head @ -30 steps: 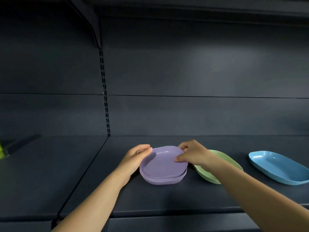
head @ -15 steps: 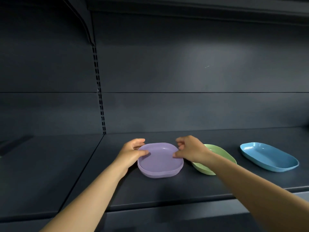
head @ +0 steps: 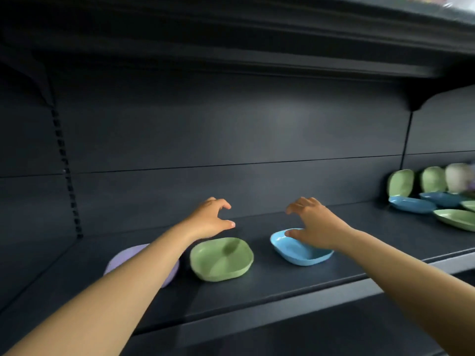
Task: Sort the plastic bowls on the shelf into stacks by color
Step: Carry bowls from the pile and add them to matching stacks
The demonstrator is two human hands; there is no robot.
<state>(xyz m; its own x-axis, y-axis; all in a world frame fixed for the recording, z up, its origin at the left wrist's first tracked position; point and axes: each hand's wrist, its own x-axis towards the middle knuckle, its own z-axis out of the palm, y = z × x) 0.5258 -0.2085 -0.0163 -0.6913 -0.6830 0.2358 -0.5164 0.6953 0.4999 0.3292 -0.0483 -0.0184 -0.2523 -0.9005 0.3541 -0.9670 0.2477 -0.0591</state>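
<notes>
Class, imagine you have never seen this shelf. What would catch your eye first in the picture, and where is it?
Against the dark shelf, three bright bowls in a row stand out at the front: a purple bowl partly behind the left forearm, a green bowl in the middle and a blue bowl to its right. The left hand and right hand hover over them, empty, with fingers loosely curled. At far right sits a jumble of unsorted green and blue bowls.

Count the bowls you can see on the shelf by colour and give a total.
Green bowls: 5
Blue bowls: 3
Purple bowl, partly hidden: 1
Pale bowl, blurred: 1
Total: 10
</notes>
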